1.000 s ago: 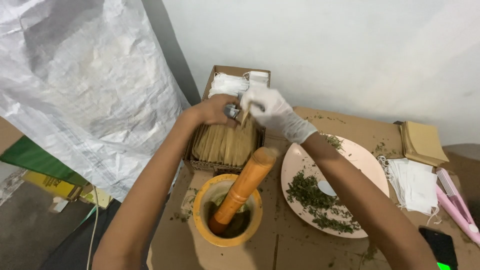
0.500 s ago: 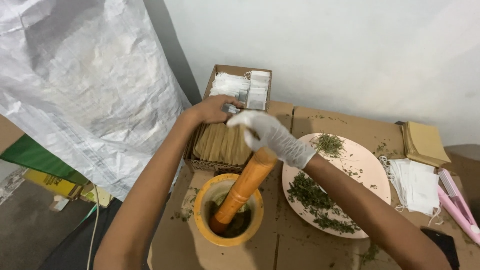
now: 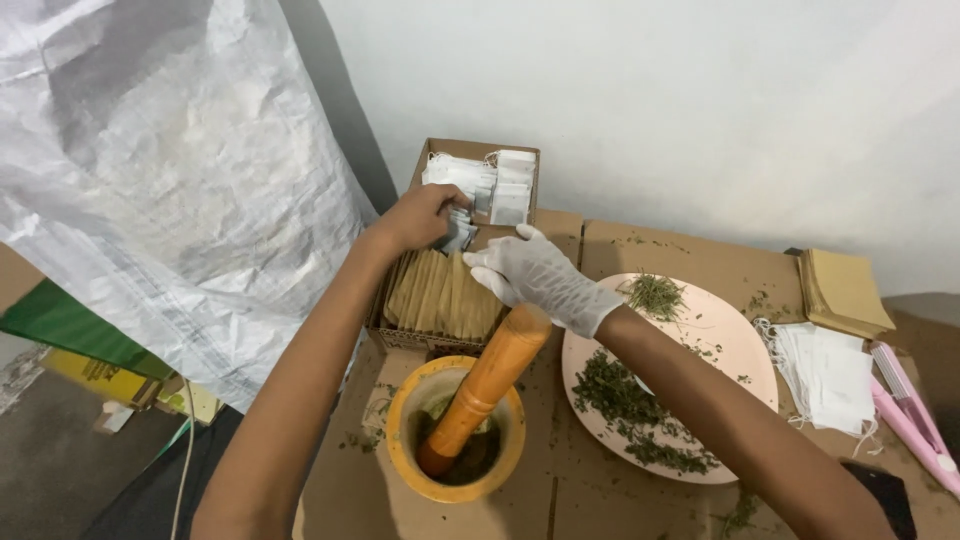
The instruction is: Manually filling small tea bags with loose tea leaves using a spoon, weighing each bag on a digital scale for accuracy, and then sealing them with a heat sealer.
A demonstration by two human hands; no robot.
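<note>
My bare left hand reaches into a cardboard box and grips a small silvery sachet. The box holds a row of tan paper packets at the front and white sachets at the back. My right hand, in a white glove, hovers over the box's right edge with fingers loosely curled and nothing in it. Just below stands a yellow mortar with an orange wooden pestle leaning in it over crushed green herb.
A pink plate with dried green herbs lies to the right. Beyond it are a stack of white filter bags, tan envelopes and a pink tool. A white woven sack hangs at the left.
My gloved right hand has drawn back from my left hand toward me, to the box's right edge. My left hand stays in the box on the sachet.
</note>
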